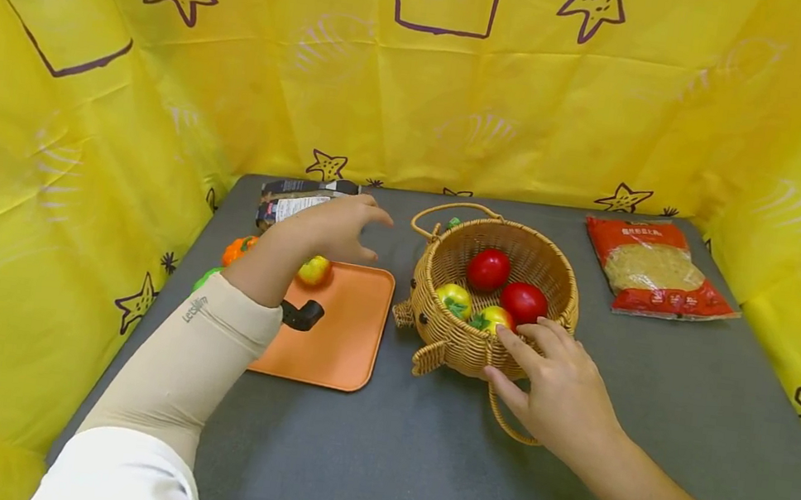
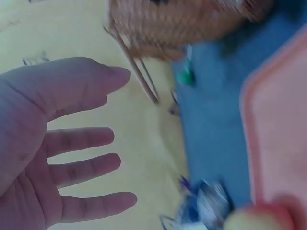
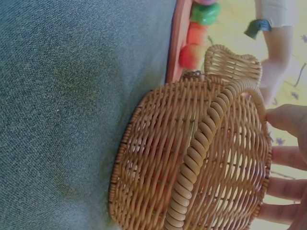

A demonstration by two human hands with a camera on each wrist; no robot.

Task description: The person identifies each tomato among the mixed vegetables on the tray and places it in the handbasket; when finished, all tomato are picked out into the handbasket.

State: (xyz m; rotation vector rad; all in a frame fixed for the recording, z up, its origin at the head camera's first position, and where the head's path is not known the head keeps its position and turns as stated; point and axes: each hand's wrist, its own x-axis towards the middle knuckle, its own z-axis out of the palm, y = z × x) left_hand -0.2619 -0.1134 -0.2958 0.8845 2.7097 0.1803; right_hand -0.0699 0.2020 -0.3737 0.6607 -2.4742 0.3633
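A wicker basket [image 1: 456,349] shaped like a pig stands near the table's middle, holding two smooth red fruits [image 1: 489,270] and two yellow ones with green leafy tops [image 1: 454,300]. My right hand [image 1: 564,387] is at the basket's near right rim, its loosely bent fingertips right over the edge. In the right wrist view, the thumb lies close to the looped wicker handle [image 3: 192,158]. My left hand [image 1: 339,226] hovers above the far side of an orange tray [image 1: 345,335], fingers spread and nothing in them. Below it on the tray is a yellow-red apple [image 1: 315,270].
An orange pepper-like piece [image 1: 239,249] and a green piece [image 1: 205,278], partly hidden by my left arm, lie at the tray's left. Behind is a dark printed bag [image 1: 294,203]. A red food packet [image 1: 656,269] lies back right. Yellow cloth [image 1: 416,118] surrounds the grey table [image 1: 359,462].
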